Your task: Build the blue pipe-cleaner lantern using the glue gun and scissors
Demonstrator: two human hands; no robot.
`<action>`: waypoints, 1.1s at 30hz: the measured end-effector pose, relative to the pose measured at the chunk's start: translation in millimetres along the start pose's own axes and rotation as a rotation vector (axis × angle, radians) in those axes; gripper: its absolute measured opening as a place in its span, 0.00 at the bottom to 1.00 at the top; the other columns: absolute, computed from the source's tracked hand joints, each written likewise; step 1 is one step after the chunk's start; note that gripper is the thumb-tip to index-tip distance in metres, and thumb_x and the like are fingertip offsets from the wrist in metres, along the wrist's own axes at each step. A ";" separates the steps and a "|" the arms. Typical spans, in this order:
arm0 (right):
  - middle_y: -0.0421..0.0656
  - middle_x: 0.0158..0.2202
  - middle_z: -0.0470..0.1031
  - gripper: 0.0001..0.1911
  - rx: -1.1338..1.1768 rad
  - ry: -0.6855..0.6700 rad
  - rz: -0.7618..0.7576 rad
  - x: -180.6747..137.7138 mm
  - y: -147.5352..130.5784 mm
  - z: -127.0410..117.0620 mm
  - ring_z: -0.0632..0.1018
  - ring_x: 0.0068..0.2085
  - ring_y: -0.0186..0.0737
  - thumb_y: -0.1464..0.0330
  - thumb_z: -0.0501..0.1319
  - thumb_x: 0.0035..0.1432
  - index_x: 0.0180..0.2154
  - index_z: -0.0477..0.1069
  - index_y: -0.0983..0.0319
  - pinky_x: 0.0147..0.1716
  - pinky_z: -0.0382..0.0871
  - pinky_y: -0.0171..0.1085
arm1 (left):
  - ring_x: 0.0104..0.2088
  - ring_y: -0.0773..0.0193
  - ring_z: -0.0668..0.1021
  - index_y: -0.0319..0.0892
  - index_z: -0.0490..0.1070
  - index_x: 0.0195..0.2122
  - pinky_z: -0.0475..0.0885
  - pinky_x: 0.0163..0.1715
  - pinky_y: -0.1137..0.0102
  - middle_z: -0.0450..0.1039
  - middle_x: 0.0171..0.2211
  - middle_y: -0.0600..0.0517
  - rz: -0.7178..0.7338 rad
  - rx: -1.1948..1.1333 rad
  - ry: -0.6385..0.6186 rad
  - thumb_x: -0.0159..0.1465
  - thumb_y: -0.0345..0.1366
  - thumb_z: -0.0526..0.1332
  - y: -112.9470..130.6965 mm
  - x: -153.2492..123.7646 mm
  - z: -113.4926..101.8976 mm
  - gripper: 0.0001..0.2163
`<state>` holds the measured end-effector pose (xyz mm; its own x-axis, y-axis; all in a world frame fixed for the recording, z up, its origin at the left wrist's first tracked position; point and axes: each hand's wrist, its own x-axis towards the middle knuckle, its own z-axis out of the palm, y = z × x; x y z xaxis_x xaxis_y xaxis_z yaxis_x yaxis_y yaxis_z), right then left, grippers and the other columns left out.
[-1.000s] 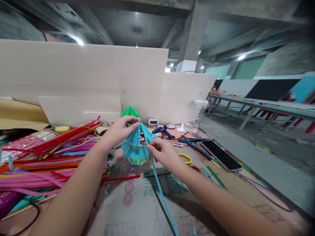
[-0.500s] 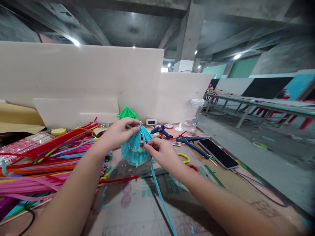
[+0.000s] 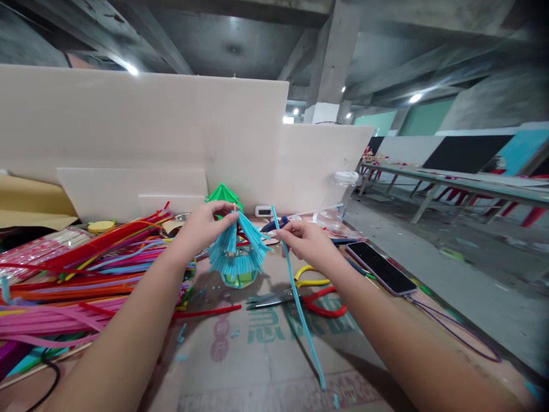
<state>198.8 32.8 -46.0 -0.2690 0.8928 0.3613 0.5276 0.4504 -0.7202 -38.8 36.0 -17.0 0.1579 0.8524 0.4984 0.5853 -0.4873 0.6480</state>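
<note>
With the person at six o'clock, tall pale boards (image 3: 141,120) stand upright across the far side, from ten to one. Before them, a printed cardboard sheet (image 3: 240,366) covers the worktop down to six. A heap of coloured fuzzy sticks (image 3: 64,315), mostly red, orange, pink and purple, spreads around nine. A clear jar (image 3: 337,200) with a white lid stands between one and two.

Open-bladed scissors (image 3: 283,296), one handle loop red and the other yellow, lie at four, the blades pointing to nine. The left hand (image 3: 206,226) pinches the peak of a blue model between thumb and fingers. The right hand (image 3: 309,243), apart from the model toward three, pinches a blue strip near its upper end. A dark-screened phone (image 3: 380,269) lies at three.

The blue model (image 3: 240,257) is near the centre of the dial, its strips fanning down in two tiers; whether its base touches the cardboard I cannot tell. A green model (image 3: 221,194) sits behind the left hand toward twelve, partly hidden. The blue strip (image 3: 306,326) hangs toward five, crossing in front of the scissors. A small white display (image 3: 263,211) stands at twelve, and tiny blue scraps (image 3: 182,332) lie around seven.
</note>
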 end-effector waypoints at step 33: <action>0.47 0.30 0.78 0.15 -0.168 0.082 0.202 94.2 145.1 1.8 0.78 0.35 0.44 0.60 0.62 0.54 0.37 0.75 0.65 0.33 0.68 0.36 | 0.38 0.58 0.78 0.41 0.72 0.43 0.72 0.39 0.66 0.77 0.39 0.49 -0.094 -0.062 -0.026 0.61 0.48 0.58 -0.5 1.6 -6.0 0.17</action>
<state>248.6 182.2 -117.5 -0.0818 0.9587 0.2724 0.6923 0.2513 -0.6764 -43.6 36.5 -13.1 0.1260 0.8991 0.4193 0.5485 -0.4153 0.7257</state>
